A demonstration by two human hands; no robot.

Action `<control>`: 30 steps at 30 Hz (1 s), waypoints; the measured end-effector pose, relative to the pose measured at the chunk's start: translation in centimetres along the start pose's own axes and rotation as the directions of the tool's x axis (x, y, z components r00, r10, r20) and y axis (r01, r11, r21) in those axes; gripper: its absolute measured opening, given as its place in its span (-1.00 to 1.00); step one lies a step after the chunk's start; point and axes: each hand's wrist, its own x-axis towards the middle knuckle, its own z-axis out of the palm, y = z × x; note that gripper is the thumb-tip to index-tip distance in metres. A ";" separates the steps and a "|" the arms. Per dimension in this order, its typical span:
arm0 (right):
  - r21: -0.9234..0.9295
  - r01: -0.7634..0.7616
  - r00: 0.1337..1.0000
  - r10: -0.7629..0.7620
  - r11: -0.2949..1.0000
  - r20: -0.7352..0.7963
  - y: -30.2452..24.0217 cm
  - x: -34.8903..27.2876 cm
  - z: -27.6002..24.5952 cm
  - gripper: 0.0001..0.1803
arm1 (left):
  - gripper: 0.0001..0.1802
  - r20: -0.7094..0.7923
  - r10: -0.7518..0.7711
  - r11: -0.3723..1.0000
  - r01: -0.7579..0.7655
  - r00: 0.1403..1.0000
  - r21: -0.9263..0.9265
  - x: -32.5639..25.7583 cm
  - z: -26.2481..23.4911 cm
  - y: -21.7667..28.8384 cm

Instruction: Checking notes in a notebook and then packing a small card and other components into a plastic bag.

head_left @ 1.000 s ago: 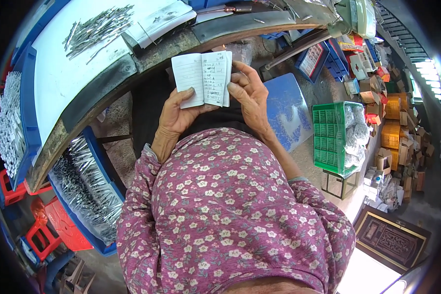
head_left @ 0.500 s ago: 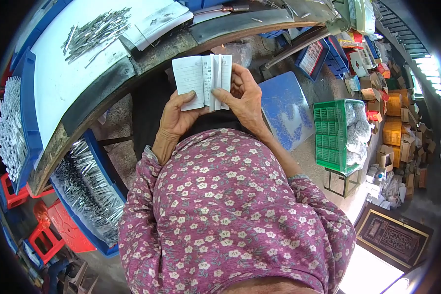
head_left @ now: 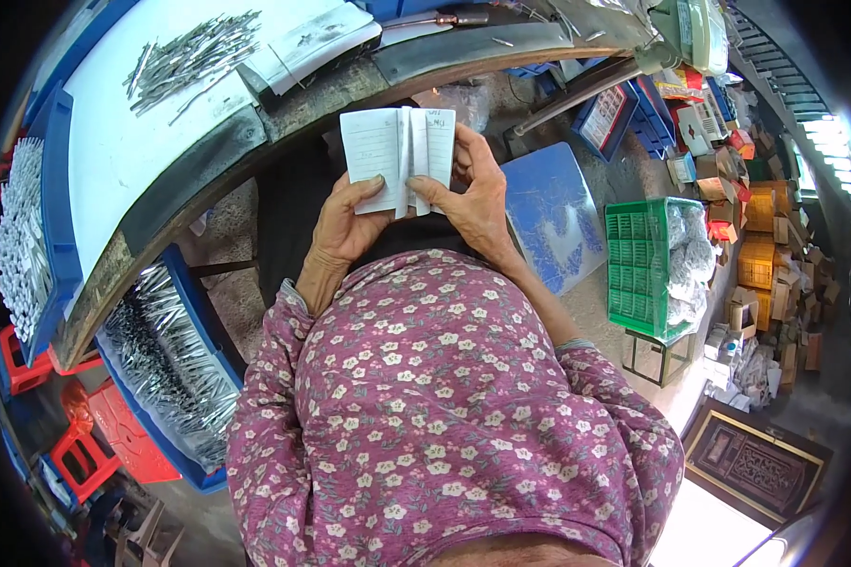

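Note:
A small notebook (head_left: 373, 142) with lined, handwritten pages lies spread between both hands, above my lap. My left hand (head_left: 346, 219) grips its left half, the thumb pressed on the page near the lower edge. On the other side my right hand (head_left: 473, 197) holds the right half, its thumb on the lower part of the pages. A few leaves stand up in the middle, partly turned. The fingers behind the notebook are mostly hidden.
A curved workbench (head_left: 199, 180) carries a pile of thin metal rods (head_left: 194, 59) and a screwdriver (head_left: 449, 19). Blue bins (head_left: 203, 472) of metal pieces stand left. At right are a blue board (head_left: 553, 213), a green crate (head_left: 638, 269) and stacked cartons. Red stools (head_left: 80, 458) sit lower left.
The pages in the middle of the notebook have shifted, covering most of the written column. The notebook and both hands sit slightly farther right in view.

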 end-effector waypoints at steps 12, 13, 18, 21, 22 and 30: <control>-0.559 0.187 0.944 -0.305 0.808 -0.124 1.1 0.4 -1.1 -0.50 | -0.44 -0.014 0.104 0.980 -0.100 0.994 0.175 0.0 1.5 0.1; -0.560 0.190 0.945 -0.305 0.807 -0.120 1.2 0.2 -1.3 -0.50 | -0.44 -0.014 0.107 0.980 -0.103 0.994 0.172 0.1 1.4 0.1; -0.637 0.482 0.854 -0.483 0.602 0.190 -0.9 0.2 0.1 -0.67 | -0.46 -0.018 0.100 0.980 -0.095 0.995 0.176 -0.3 1.1 0.2; -0.590 0.408 0.910 -0.360 0.697 0.204 -0.9 0.3 1.1 -0.67 | -0.46 -0.014 0.117 0.975 -0.113 0.993 0.191 -0.3 1.1 0.1; -0.530 0.262 0.964 -0.192 0.806 0.185 -0.7 0.3 1.2 -0.66 | -0.46 -0.013 0.119 0.975 -0.115 0.993 0.189 -0.2 1.2 0.0; -0.487 0.205 0.976 -0.139 0.849 0.168 0.1 1.0 1.7 -0.61 | -0.51 0.083 0.140 0.976 -0.152 0.987 0.159 -0.4 1.1 0.1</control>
